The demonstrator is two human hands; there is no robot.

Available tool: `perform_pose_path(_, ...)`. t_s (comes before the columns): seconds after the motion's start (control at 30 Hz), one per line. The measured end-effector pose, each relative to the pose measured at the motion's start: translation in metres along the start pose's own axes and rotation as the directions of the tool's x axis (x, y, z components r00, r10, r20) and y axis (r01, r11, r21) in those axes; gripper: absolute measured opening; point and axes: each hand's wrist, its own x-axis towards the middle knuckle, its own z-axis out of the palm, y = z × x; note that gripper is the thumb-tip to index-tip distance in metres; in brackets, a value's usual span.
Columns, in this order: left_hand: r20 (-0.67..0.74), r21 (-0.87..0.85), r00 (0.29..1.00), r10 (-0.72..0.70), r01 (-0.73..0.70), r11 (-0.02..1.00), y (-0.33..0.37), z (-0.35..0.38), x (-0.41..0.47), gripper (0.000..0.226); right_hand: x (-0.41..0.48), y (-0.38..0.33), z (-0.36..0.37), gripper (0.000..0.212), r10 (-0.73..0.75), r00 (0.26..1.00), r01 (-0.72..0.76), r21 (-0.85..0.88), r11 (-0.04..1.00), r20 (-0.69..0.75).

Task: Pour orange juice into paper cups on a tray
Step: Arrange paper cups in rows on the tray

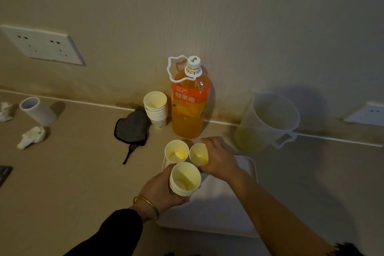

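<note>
Left hand (164, 192) grips a short nested stack of white paper cups (185, 180), right hand (220, 160) holds a tilted single white paper cup (198, 154), white plastic tray (216, 208) beneath the right wrist, capped orange-juice bottle (190, 108) just beyond both hands; risk judged: the tilt could spill yellow dregs.

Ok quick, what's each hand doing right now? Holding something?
Left hand: grips a stack of paper cups.
Right hand: holds a single paper cup over the tray.
</note>
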Motion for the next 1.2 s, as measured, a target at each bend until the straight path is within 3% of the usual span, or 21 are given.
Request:
perform_pose_path(0.13, -0.003, -0.021, 1.0, 0.003, -0.003, 1.0, 0.003, 0.002, 0.001, 0.077, -0.012, -0.01, -0.024, 0.057, -0.061, 0.975, 0.059, -0.013, 0.998, -0.215)
perform_pose_path(0.17, -0.003, -0.03, 1.0, 0.005, -0.005, 1.0, 0.003, 0.004, 0.002, 0.079, -0.015, -0.015, -0.031, 0.055, -0.079, 0.976, 0.089, 0.04, 0.995, -0.205)
perform_pose_path(0.23, -0.003, -0.062, 1.0, -0.001, 0.001, 0.998, 0.005, 0.007, 0.004, 0.08, -0.024, -0.027, -0.044, 0.058, -0.137, 0.99, 0.138, 0.164, 0.977, -0.02)
perform_pose_path(0.3, -0.008, -0.093, 1.0, -0.004, 0.003, 0.996, 0.009, 0.009, 0.005, 0.08, -0.033, -0.037, -0.049, 0.068, -0.201, 0.956, 0.168, 0.163, 0.972, 0.211)
perform_pose_path(0.33, -0.01, -0.098, 1.0, 0.0, -0.001, 0.995, 0.012, 0.009, 0.005, 0.082, -0.037, -0.041, -0.049, 0.073, -0.221, 0.94, 0.191, 0.133, 0.972, 0.259)
perform_pose_path(0.57, 0.0, -0.112, 0.999, 0.038, -0.038, 0.993, 0.013, 0.012, 0.007, 0.092, -0.048, -0.038, -0.046, 0.076, -0.269, 0.943, 0.258, 0.08, 0.963, 0.198)
perform_pose_path(0.83, 0.006, -0.106, 0.996, 0.087, -0.086, 0.991, 0.018, 0.012, 0.005, 0.083, -0.053, -0.035, -0.052, 0.068, -0.253, 0.961, 0.24, 0.118, 0.964, 0.108)
perform_pose_path(0.93, -0.008, -0.115, 0.997, 0.077, -0.077, 0.99, 0.014, 0.01, 0.004, 0.089, -0.047, -0.024, -0.071, 0.065, -0.155, 0.987, 0.137, 0.279, 0.95, 0.044)
perform_pose_path(1.03, -0.032, -0.137, 0.998, 0.057, -0.061, 0.989, 0.007, 0.009, 0.004, 0.093, -0.043, -0.005, -0.093, 0.055, 0.055, 0.993, 0.002, 0.48, 0.877, -0.104)
perform_pose_path(1.1, -0.049, -0.153, 0.997, 0.052, -0.059, 0.987, 0.003, 0.009, 0.004, 0.094, -0.042, 0.01, -0.103, 0.054, 0.177, 0.964, -0.083, 0.407, 0.91, -0.199)
perform_pose_path(1.2, -0.046, -0.164, 0.998, 0.045, -0.052, 0.985, 0.003, 0.009, 0.005, 0.093, -0.037, 0.033, -0.095, 0.07, 0.285, 0.949, -0.257, 0.193, 0.947, -0.132)
